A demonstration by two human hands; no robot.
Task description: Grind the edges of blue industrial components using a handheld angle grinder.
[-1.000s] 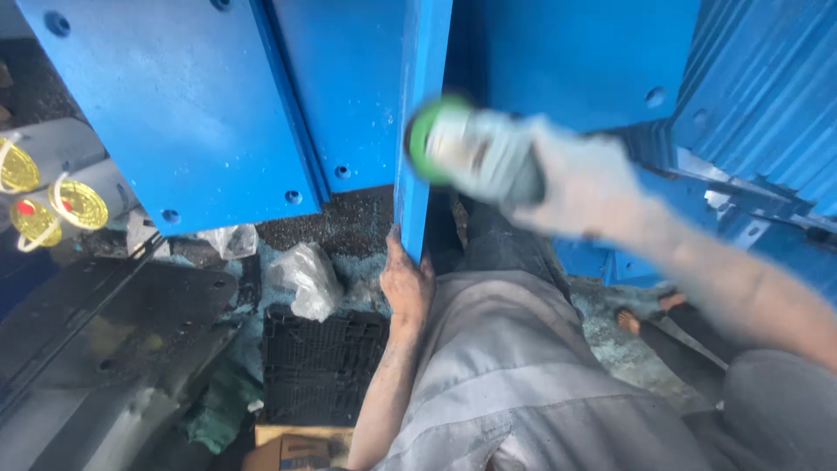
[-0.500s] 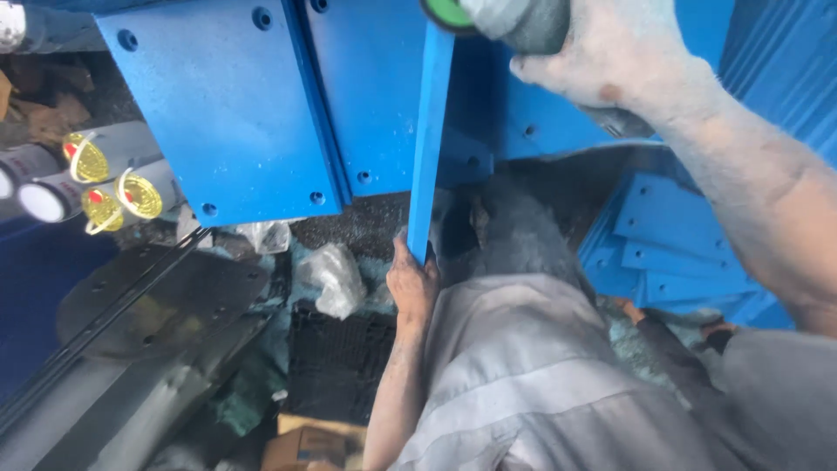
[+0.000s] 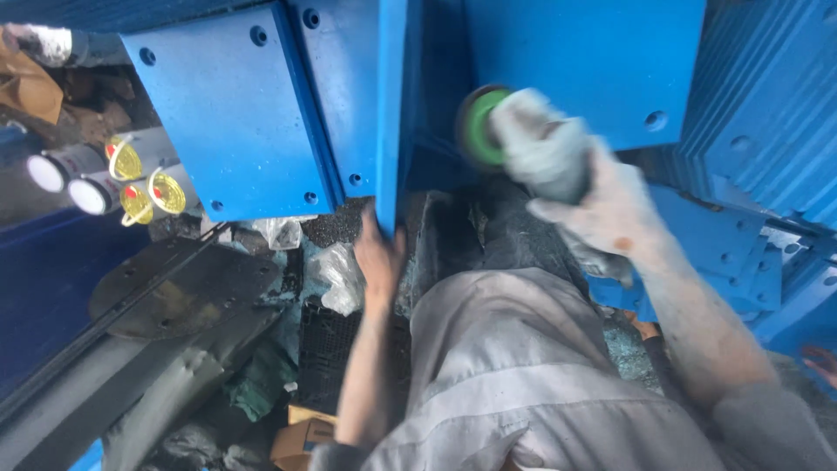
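Left hand (image 3: 377,253) grips blue plate (image 3: 392,113); right hand (image 3: 602,205) holds grinder (image 3: 514,135).

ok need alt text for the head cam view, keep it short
Seen from above, a person's right hand holds a grey power tool with a green disc against upright blue plates, while the left hand steadies the bottom edge of one thin blue plate. Yellow-capped tubes lie at left.

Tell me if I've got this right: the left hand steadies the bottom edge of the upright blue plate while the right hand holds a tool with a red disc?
Not quite: the disc is green, not red. The head view shows the right hand holding the tool with a green disc, while the left hand steadies the bottom edge of the upright blue plate.
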